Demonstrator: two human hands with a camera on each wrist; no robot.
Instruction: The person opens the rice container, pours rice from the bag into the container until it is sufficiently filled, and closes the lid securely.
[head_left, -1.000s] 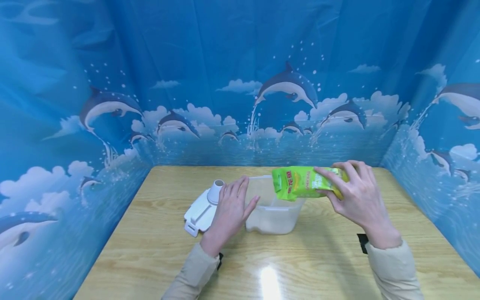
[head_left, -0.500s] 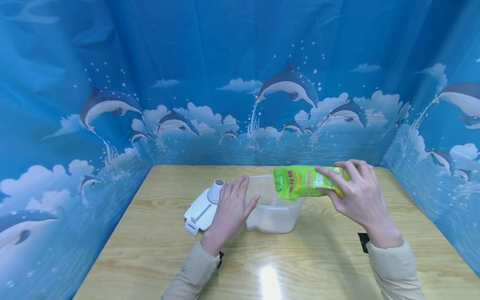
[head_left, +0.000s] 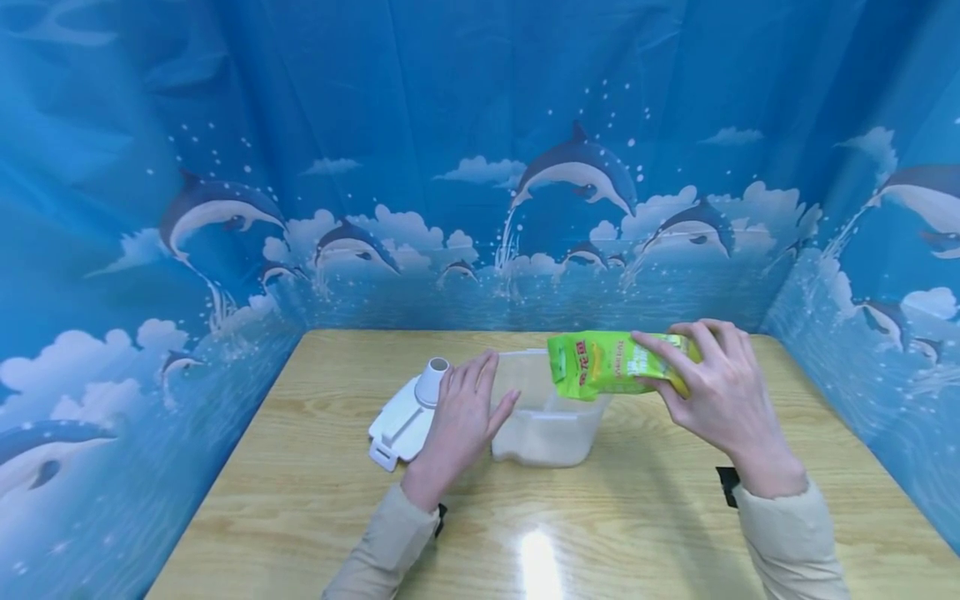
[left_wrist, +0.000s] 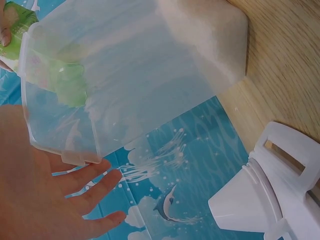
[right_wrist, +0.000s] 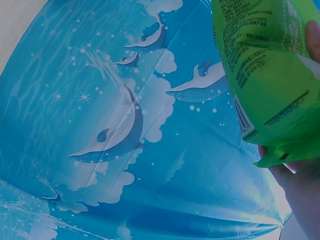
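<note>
A tilted green rice bag [head_left: 603, 364] lies almost level over the translucent storage bin [head_left: 543, 442], its mouth end pointing left above the opening. My right hand [head_left: 723, 392] grips the bag's far end, thumb on the near side. The left hand [head_left: 461, 412] rests at the bin's left rim, its fingers straight. In the left wrist view, pale grain lies at the bottom of the bin [left_wrist: 145, 70], and the green bag shows through its wall. Beside it the left hand's fingers [left_wrist: 95, 190] spread past the rim. The right wrist view has the printed bag [right_wrist: 270, 75] close up.
A white lid [head_left: 397, 425] with a cone-shaped spout [head_left: 431, 383] lies on the wooden table [head_left: 300, 500], left of the bin. Blue dolphin-print curtains [head_left: 450, 100] enclose the back and both sides.
The rice bag and right hand have shifted very slightly right. The left hand, bin and lid look unmoved.
</note>
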